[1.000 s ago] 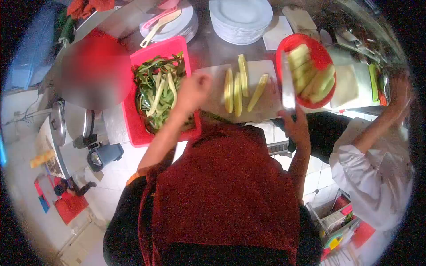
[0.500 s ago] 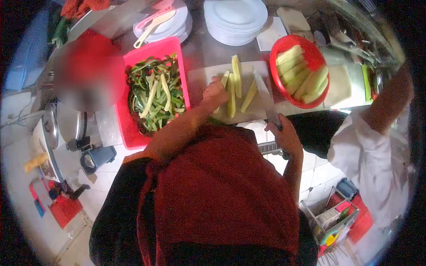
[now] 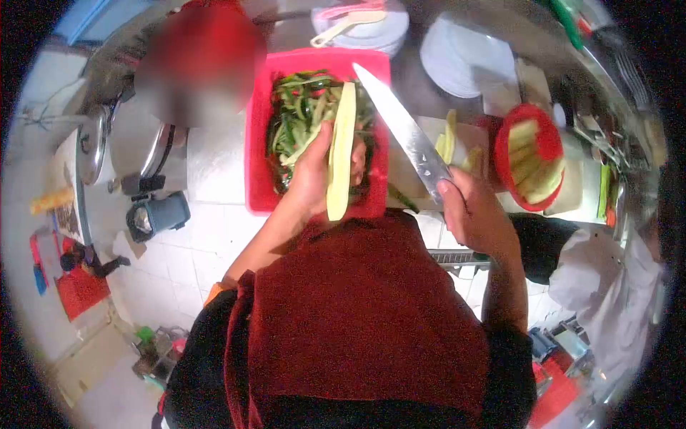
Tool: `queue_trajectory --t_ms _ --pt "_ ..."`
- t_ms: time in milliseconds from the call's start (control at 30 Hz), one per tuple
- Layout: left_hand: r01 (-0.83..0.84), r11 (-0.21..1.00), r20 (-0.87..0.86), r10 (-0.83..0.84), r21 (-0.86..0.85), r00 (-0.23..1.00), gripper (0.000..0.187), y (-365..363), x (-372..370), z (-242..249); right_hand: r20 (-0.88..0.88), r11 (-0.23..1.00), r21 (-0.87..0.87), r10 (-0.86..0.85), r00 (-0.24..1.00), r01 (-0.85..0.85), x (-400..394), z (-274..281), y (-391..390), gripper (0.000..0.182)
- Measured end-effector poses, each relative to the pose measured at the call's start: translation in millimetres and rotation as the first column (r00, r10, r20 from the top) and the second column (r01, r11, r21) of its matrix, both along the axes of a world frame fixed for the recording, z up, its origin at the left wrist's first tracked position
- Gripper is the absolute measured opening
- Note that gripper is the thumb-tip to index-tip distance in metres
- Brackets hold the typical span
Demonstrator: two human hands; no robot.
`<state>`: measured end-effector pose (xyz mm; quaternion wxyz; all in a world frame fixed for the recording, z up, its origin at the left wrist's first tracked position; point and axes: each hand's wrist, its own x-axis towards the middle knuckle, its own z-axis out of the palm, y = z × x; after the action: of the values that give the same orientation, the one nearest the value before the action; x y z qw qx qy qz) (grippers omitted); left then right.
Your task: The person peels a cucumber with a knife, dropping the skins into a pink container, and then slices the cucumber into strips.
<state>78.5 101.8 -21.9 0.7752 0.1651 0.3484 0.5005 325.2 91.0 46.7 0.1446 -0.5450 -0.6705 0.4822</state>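
Note:
My left hand is closed around a long, pale peeled cucumber piece, which stands nearly lengthwise away from me above the pink tub. Green peels and trimmings fill the tub. A large kitchen knife is gripped by its handle in my right hand, its blade slanting up and left with the tip over the tub's right side. The blade does not appear to touch the cucumber. Behind the knife lies a cutting board with more cut cucumber pieces, partly hidden by my right hand.
A red basin of peeled cucumbers stands right of the board. White plates are stacked at the back, and a pale spatula rests on another stack. A person in a white garment is at my right. A grey bin is lower left.
My left hand has lifted a cucumber piece off the board and carried it left over the tub. The knife has risen from the board and swung left. The view has shifted left.

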Motion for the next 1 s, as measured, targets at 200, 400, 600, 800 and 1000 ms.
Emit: queue_trajectory --t_ms 200,400,600,800,1000 --pt "-0.165 0.977 -0.298 0.2 0.138 0.934 0.043 -25.4 -52.4 -5.4 0.1 0.972 0.181 0.135 0.986 -0.151 -60.6 18.5 2.3 0.024" --pt "-0.122 0.964 -0.398 0.21 0.235 0.893 0.043 -30.8 -93.3 -7.2 0.212 0.972 0.059 0.212 0.954 -0.229 -98.4 37.3 -0.2 0.027" --pt "-0.062 0.922 -0.536 0.276 0.383 0.798 0.043 -32.4 -106.8 -4.6 0.236 0.977 0.098 0.161 0.958 -0.188 -110.1 44.2 -12.4 0.031" --pt "-0.048 0.926 -0.519 0.252 0.374 0.817 0.039 -30.5 -110.7 1.8 0.266 0.993 -0.009 0.117 0.957 -0.118 -114.4 59.4 -19.7 0.029" --pt "0.032 0.906 -0.615 0.26 0.422 0.744 0.037 -30.0 -112.9 0.4 0.323 0.98 0.099 0.13 0.937 -0.17 -113.9 64.9 -30.0 0.027"
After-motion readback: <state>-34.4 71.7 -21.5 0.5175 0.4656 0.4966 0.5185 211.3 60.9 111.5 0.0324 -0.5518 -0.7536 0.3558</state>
